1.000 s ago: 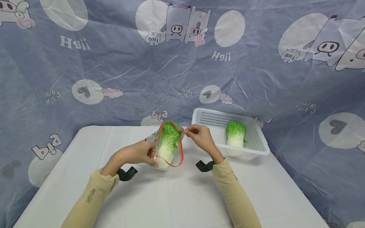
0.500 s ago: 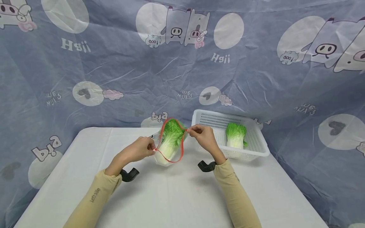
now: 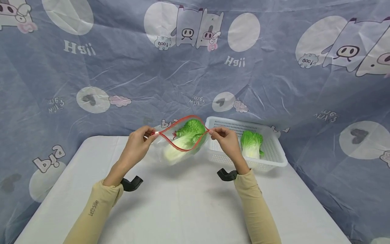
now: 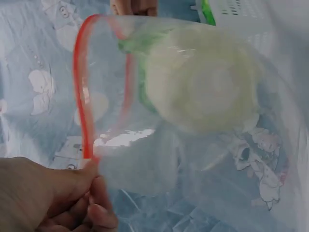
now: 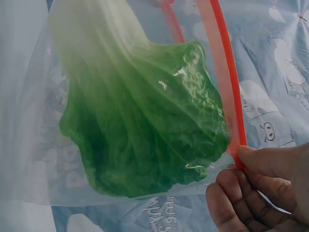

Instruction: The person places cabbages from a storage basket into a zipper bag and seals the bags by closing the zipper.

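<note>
A clear zip bag (image 3: 156, 149) with a red zip edge hangs between both hands, its mouth spread into a wide oval. Inside it lies a Chinese cabbage (image 3: 179, 147), white base toward the left, green leaves toward the right. The left hand (image 3: 140, 142) pinches the left end of the red edge between thumb and fingers, by a small white slider. At the opposite end, the right hand (image 3: 226, 140) pinches the other corner; the right wrist view shows thumb and forefinger on the red strip (image 5: 231, 92). Through the film in the left wrist view, the cabbage's pale base (image 4: 203, 82) faces the camera.
A white perforated basket (image 3: 275, 152) stands at the back right of the white table (image 3: 189, 210), close behind the right hand. Another Chinese cabbage (image 3: 252, 144) lies in it. A patterned blue-grey cloth (image 3: 170, 78) hangs behind the table.
The left hand has shifted from the cabbage's base to the bag's zip corner, then up and left. The bag has risen with the cabbage inside, its mouth stretched wider. The right hand has moved slightly right.
</note>
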`<state>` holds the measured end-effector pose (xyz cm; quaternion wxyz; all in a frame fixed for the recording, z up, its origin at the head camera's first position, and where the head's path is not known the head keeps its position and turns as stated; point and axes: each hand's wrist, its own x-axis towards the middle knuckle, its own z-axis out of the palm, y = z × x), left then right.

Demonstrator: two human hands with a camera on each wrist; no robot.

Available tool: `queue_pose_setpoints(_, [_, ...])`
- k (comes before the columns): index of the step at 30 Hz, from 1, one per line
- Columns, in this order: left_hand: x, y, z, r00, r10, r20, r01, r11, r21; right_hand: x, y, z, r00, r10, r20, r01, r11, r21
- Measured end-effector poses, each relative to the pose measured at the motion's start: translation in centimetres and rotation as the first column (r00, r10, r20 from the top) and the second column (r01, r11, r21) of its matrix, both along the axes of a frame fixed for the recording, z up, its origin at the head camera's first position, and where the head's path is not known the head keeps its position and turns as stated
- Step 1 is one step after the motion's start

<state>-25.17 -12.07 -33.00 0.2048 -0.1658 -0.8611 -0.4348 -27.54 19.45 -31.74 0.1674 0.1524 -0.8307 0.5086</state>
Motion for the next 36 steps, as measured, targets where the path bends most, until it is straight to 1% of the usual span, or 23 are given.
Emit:
queue_pose_setpoints(3, [0.2, -0.2, 0.2, 0.997, 0.039, -0.071, -0.035, 0.998, 0.057, 0.6, 0.1, 0.8, 1.000, 0.026, 0.003, -0.026, 0.999, -0.030])
queue_pose_setpoints(5, [0.4, -0.4, 0.3, 0.993, 0.065, -0.099, -0.057, 0.995, 0.081, 0.6, 0.4, 0.9, 0.999, 0.044, 0.006, -0.044, 0.998, -0.055])
queue_pose_setpoints(7, [0.5, -0.6, 0.4, 0.990, 0.090, -0.112, -0.079, 0.992, 0.102, 0.2, 0.8, 0.7, 0.998, 0.054, 0.013, -0.052, 0.996, -0.078])
queue_pose_setpoints(11, [0.7, -1.0, 0.8, 0.984, 0.136, -0.115, -0.117, 0.981, 0.153, -0.4, 1.4, 0.3, 0.998, 0.067, 0.005, -0.066, 0.992, -0.109])
queue_pose_setpoints(14, [0.9, -1.1, 1.0, 0.977, 0.160, -0.137, -0.134, 0.974, 0.182, 0.0, 1.6, 0.5, 0.997, 0.075, -0.016, -0.076, 0.990, -0.121])
queue_pose_setpoints(18, [1.0, -1.4, 1.2, 0.966, 0.173, -0.193, -0.130, 0.967, 0.219, 0.8, 1.7, 1.1, 0.995, 0.075, -0.063, -0.083, 0.986, -0.141])
queue_pose_setpoints(20, [1.1, -1.4, 1.3, 0.963, 0.173, -0.208, -0.121, 0.963, 0.241, 1.2, 1.7, 1.3, 0.994, 0.070, -0.082, -0.082, 0.985, -0.152])
queue_pose_setpoints(24, [1.5, -1.3, 1.6, 0.965, 0.155, -0.210, -0.095, 0.958, 0.270, 1.8, 1.6, 1.8, 0.990, 0.074, -0.122, -0.096, 0.977, -0.189])
queue_pose_setpoints(28, [1.8, -0.9, 2.0, 0.969, 0.125, -0.213, -0.059, 0.954, 0.294, 2.1, 1.5, 2.1, 0.984, 0.080, -0.158, -0.115, 0.968, -0.225])
queue_pose_setpoints(31, [1.9, -0.7, 2.2, 0.969, 0.125, -0.212, -0.052, 0.945, 0.322, 2.1, 1.5, 2.2, 0.984, 0.078, -0.162, -0.117, 0.962, -0.246])
queue_pose_setpoints(36, [1.5, -0.9, 2.2, 0.971, 0.129, -0.200, -0.044, 0.924, 0.380, 1.7, 1.6, 2.1, 0.989, 0.073, -0.132, -0.109, 0.951, -0.289])
